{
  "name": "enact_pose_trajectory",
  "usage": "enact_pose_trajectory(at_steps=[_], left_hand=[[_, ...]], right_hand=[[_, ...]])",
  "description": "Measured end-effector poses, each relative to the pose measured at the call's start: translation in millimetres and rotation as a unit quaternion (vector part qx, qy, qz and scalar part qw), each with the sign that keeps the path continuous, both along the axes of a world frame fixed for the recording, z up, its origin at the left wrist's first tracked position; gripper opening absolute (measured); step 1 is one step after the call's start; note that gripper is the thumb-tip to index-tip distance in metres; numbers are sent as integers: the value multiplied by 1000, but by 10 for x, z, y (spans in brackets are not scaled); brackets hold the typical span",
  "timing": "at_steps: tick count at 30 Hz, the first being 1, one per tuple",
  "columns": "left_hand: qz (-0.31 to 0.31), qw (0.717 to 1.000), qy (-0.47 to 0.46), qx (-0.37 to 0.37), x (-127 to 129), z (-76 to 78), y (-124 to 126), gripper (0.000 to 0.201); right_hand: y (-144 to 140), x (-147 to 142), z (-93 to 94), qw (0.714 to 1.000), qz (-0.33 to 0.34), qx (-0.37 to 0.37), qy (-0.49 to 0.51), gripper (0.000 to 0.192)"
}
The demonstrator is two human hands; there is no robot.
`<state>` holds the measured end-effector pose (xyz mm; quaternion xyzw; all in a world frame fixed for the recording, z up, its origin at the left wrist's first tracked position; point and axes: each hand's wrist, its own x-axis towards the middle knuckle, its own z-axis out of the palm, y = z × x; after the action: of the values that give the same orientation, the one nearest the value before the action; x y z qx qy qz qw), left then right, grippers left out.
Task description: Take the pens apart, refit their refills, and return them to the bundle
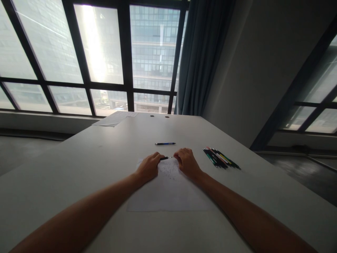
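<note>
My left hand (150,167) is closed round a black pen (164,158), which points to the right above the upper part of a white paper sheet (168,196). The fingers of my right hand (187,162) pinch at the pen's thin, pale end; whether they also hold a separate small part cannot be made out. Small dark marks cover the sheet between both hands. Just beyond them lies a blue and black pen (165,143), flat on the table.
A bunch of pens and markers (220,158) lies to the right of my right hand. More paper sheets (113,119) rest at the far left edge of the white table (79,168). Windows and a blue curtain (202,59) stand behind the table.
</note>
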<state>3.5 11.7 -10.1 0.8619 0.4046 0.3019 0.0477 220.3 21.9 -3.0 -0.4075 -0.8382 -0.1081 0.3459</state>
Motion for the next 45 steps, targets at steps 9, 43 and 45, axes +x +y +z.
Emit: enact_pose_trajectory(at_steps=[9,43,45], left_hand=[[-31,999,-21,3,3,-7,5,49],[-58,997,-45,5,-15,-50,10,48],[-62,997,-47,8,-19,-49,8,49]], right_hand=[[-50,-55,16,999,42,2,17,19],[-84,-91,30,962,89,-130,223,12],[-84,-91,27,960,91,-129,231,11]])
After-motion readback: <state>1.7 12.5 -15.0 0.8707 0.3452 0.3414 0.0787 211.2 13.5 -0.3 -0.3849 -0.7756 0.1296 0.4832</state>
